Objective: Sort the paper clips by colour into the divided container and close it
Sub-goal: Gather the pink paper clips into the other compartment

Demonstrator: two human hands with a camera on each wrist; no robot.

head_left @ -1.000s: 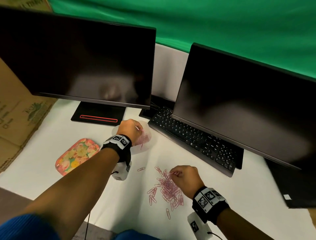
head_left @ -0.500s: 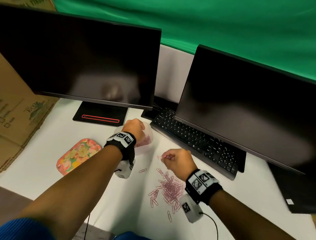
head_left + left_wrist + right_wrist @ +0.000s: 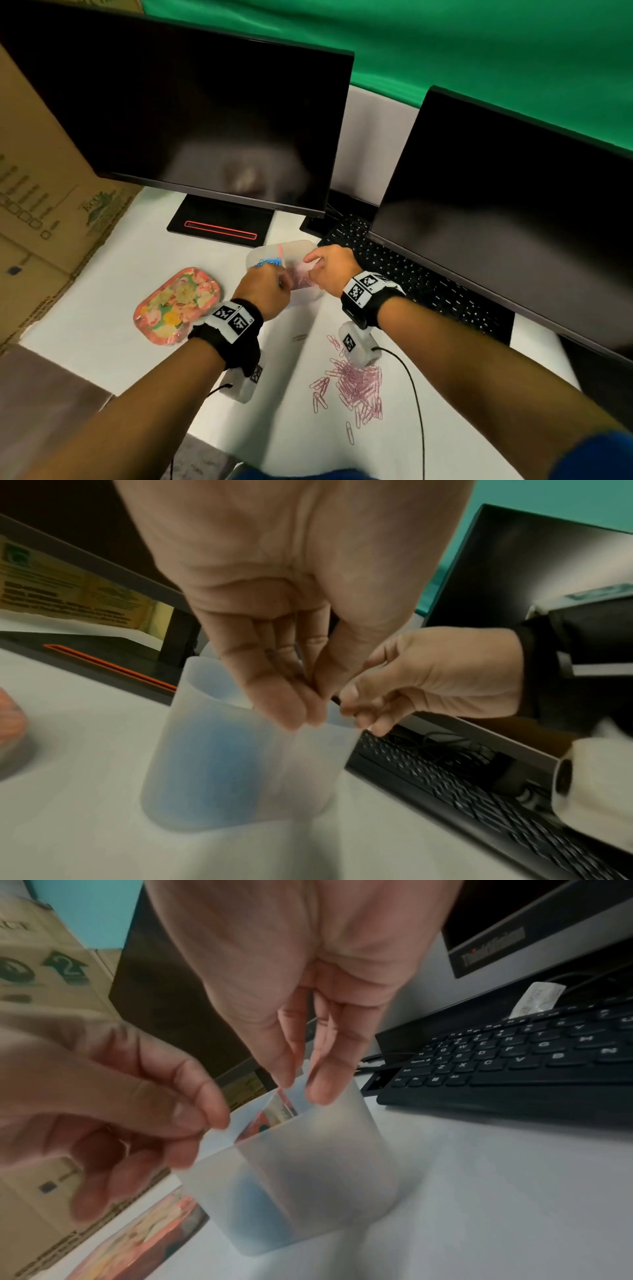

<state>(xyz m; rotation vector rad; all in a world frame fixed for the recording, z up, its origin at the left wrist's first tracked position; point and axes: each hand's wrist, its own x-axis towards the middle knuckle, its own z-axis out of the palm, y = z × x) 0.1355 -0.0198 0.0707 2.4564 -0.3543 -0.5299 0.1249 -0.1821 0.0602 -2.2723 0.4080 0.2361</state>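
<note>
Frosted container (image 3: 297, 247) directly beneath both hands: left hand (image 3: 265, 289) and right hand (image 3: 329, 269) each show pinched fingertips, any clip unseen; releasing off-centre could drop pink among blue clips (image 3: 269, 262).

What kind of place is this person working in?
Likely an office desk set up for recording: two dark monitors and a black keyboard on a white table, with a green backdrop behind.

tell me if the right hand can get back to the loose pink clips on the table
Probably yes: the right hand is up over the container, while the pink clips lie exposed below its wrist, nothing covering them.
</note>
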